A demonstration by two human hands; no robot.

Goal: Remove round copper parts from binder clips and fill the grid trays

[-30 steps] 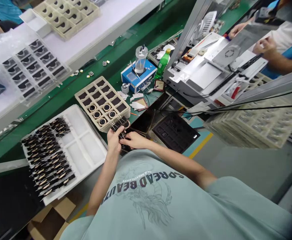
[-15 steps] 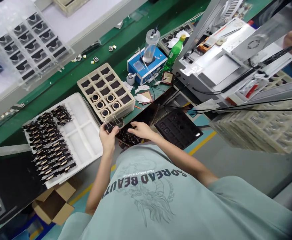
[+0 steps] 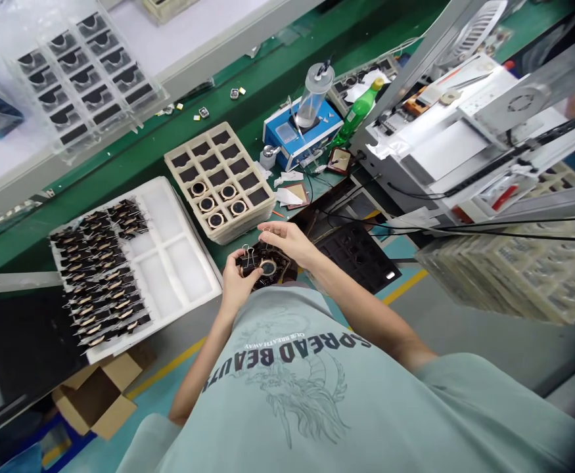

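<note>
Five gold-rimmed discs [image 3: 228, 192] sit in the pockets at the near end of a beige tray [image 3: 245, 226] on the green table [image 3: 250, 113]; just in front of it, close to the pale green shirt [image 3: 287, 387], the person's two hands work side by side. From where I stand, the left hand [image 3: 238, 282] has thumb and fingers pinched on a clipped piece [image 3: 268, 267], a round face with a light rim and a black clip with wire handles at its left; the right hand [image 3: 290, 242] hovers just above, fingers extended and bunched beside another wire-handled clip [image 3: 266, 241], though I cannot tell whether it grips it; a dark jumble lies below, mostly hidden.

To the left, a white foam tray [image 3: 149, 253] carries rows of clipped parts [image 3: 94, 276] on its left side; beyond the beige tray stand a blue machine [image 3: 329, 123], bearing a clear cylinder [image 3: 311, 102], and, beside it, a green bottle [image 3: 359, 115].
</note>
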